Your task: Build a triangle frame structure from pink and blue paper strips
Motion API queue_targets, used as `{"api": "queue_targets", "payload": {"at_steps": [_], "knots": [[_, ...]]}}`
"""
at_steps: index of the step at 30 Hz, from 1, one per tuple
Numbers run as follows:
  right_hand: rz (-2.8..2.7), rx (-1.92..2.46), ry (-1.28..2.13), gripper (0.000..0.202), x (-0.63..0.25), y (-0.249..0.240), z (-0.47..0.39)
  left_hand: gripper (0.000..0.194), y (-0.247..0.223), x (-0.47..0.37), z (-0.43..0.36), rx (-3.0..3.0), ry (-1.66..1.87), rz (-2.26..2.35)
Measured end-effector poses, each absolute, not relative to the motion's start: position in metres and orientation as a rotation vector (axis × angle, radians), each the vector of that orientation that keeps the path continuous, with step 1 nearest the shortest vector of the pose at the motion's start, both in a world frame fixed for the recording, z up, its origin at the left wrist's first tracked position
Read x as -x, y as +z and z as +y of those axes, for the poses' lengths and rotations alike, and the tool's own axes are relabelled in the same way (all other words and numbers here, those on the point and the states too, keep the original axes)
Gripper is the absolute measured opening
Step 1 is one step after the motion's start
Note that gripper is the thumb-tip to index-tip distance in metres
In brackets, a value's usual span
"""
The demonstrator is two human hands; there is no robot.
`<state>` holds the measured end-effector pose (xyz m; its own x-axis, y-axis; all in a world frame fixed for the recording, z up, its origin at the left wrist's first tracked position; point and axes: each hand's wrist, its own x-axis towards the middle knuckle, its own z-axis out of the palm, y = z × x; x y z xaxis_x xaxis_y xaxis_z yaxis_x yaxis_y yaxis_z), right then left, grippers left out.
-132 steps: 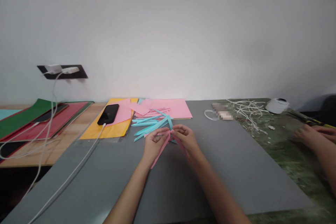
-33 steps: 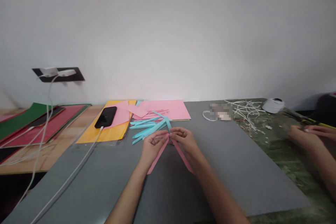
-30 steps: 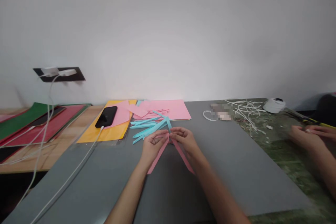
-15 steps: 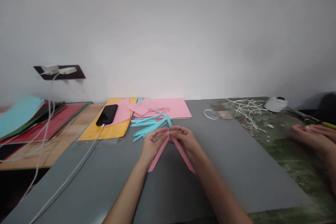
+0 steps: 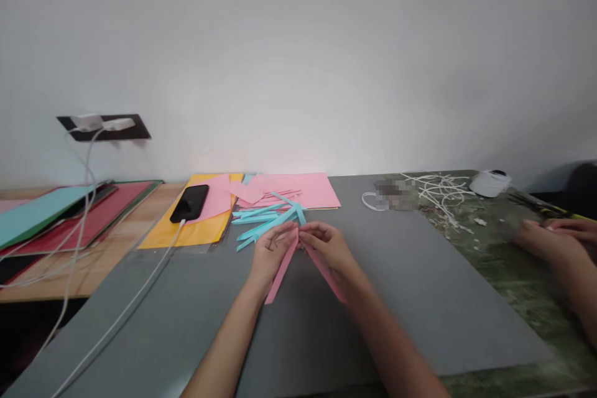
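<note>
A pink paper strip (image 5: 282, 275) hangs from the fingers of my left hand (image 5: 271, 252), which is closed in a pinch. My right hand (image 5: 332, 249) pinches the pink strip close beside it, and its other length slants down to the right under that hand. The two lengths meet at my fingertips in an upside-down V; whether they are one folded strip or two, I cannot tell. Just beyond my fingers lie several light-blue paper strips (image 5: 263, 224), some crossing one another. Thin pink strips (image 5: 280, 198) rest on a pink sheet (image 5: 317, 189) behind them.
A black phone (image 5: 189, 203) with a white cable lies on yellow and pink paper. Coloured sheets (image 5: 107, 211) are stacked at left. White string (image 5: 443, 193) and a white roll (image 5: 490, 183) sit at right, near another person's hands (image 5: 550, 239). A grey board (image 5: 410, 298) covers the table.
My hands have barely shifted, still pinching the pink strip. The raised blue sheet at far left has settled flatter on its stack. The other person's hands moved slightly.
</note>
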<state>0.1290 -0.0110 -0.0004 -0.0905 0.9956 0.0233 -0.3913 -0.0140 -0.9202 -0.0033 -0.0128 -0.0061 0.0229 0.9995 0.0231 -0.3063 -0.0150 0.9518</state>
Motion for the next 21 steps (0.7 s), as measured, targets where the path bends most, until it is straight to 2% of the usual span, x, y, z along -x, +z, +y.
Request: {"api": "queue_targets", "payload": {"at_steps": [10, 21], "knots": [[-1.072, 0.976, 1.392, 0.027, -0.1293, 0.0003, -0.0107, 0.039, -0.0082, 0.0048, -0.013, -1.054, 1.362, 0.953], [-1.059, 0.956, 1.498, 0.027, -0.1295, 0.0026, -0.0111, 0.036, -0.0118, 0.0054, -0.0108, -1.085, 1.358, 0.948]]}}
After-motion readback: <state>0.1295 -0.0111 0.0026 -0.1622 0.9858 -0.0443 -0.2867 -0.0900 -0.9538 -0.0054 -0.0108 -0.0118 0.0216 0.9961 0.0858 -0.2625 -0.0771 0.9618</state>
